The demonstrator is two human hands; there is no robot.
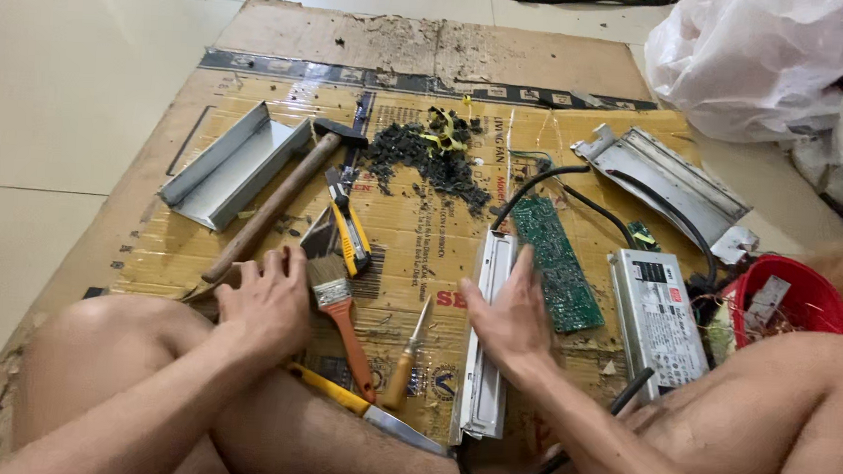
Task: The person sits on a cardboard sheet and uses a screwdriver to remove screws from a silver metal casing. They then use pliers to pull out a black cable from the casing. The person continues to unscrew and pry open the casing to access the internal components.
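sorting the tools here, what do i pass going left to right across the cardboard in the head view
metal channel → hammer → paintbrush → screwdriver → long metal casing under the right hand → green circuit board → silver power supply box → red bowl

The light is bright and soft, like daylight in a room. It falls evenly on the cardboard [256, 116] and the pale floor [68, 79]. Shadows are faint and short; a thin one lies beside the hammer [276, 202]. The white plastic bag [771, 53] at far right is so bright it looks washed out. A little shine sits on the metal case [658, 314] and the tape on the cardboard. The middle looks sharp. The hands [267, 306] are a bit soft. The edges bend slightly, and the near legs look big.
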